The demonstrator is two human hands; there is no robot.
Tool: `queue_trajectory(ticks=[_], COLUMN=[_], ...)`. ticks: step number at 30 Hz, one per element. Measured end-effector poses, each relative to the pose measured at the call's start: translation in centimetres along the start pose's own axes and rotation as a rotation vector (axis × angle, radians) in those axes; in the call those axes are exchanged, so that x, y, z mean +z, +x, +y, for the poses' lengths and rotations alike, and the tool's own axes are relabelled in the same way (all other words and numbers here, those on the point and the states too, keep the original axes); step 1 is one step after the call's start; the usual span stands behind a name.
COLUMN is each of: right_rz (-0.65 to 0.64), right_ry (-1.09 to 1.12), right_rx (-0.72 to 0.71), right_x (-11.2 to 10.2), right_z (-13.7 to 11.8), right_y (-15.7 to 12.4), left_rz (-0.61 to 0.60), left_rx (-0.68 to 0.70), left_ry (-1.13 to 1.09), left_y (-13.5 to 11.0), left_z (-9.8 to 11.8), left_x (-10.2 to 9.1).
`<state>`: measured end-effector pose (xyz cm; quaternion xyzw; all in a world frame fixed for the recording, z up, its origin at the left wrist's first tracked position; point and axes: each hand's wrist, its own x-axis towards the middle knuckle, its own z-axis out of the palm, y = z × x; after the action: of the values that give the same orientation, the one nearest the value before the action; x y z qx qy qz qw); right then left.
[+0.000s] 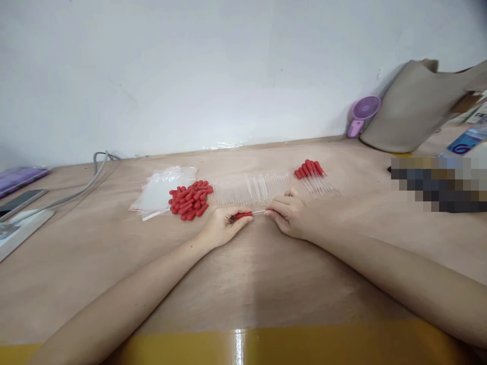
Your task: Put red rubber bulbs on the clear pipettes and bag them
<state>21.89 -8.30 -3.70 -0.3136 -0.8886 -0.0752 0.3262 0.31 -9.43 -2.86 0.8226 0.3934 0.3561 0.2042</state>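
Note:
My left hand (pixel 222 226) pinches a red rubber bulb (pixel 243 215) at the middle of the table. My right hand (pixel 289 212) pinches a clear glass tube (pixel 259 212) whose end meets that bulb. Just behind the hands lies a row of bare clear tubes (pixel 251 188). A heap of loose red bulbs (pixel 190 199) sits to the left of them. To the right lies a small bunch of droppers with red bulbs fitted (pixel 315 178).
Clear plastic bags (pixel 162 191) lie left of the bulb heap. A grey cable (pixel 81 188), a phone (pixel 21 201) and a white board (pixel 21 230) are at far left. A purple hand fan (pixel 363 114) and a beige bag (pixel 418 109) stand at back right. Yellow tape (pixel 266 344) edges the table front.

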Motion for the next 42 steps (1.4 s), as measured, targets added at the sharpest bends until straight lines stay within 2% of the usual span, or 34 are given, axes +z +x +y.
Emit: queue_trajectory(ticks=[7, 12, 15, 18, 20, 22, 25, 28, 30, 37, 42], right_rz=[-0.066, -0.129, -0.153, -0.203, -0.205, -0.138, -0.022, -0.031, -0.053, -0.223, -0.270], right_ry=[0.004, 0.004, -0.056, -0.137, -0.154, -0.147, -0.155, -0.182, -0.221, -0.361, -0.359], right_rx=[0.011, 0.038, 0.023, 0.018, 0.084, 0.223, 0.518, 0.820, 0.935, 0.941, 0.979], right_x=[-0.2, -0.7, -1.2, -1.7, -2.0, -2.4, -3.1, -3.8, -3.9, -3.4, -3.5], right_z=[-0.7, -0.9, -0.6, 0.2, 1.3, 2.8, 5.1, 6.6, 7.1, 7.6, 7.9], right_y=[0.3, 0.8, 1.2, 1.1, 0.9, 0.6, 0.3, 0.1, 0.0, -0.3, -0.4], left_rz=[0.026, 0.043, 0.043, 0.090, 0.157, 0.176, 0.045, -0.123, -0.170, -0.166, -0.163], left_rx=[0.042, 0.001, -0.032, 0.025, 0.094, 0.142, 0.210, 0.238, 0.224, 0.224, 0.208], left_ry=[0.000, -0.030, -0.014, 0.080, 0.164, 0.225, 0.240, 0.203, 0.189, 0.187, 0.185], left_y=[0.0, 0.1, 0.1, 0.1, 0.0, 0.0, 0.0, 0.1, 0.1, 0.1, 0.2], left_z=[0.1, 0.0, 0.0, 0.0, 0.0, 0.0, 0.1, 0.2, 0.1, -0.1, -0.1], left_x=[0.1, 0.2, 0.1, -0.1, -0.3, -0.5, -0.5, -0.5, -0.4, -0.3, -0.3])
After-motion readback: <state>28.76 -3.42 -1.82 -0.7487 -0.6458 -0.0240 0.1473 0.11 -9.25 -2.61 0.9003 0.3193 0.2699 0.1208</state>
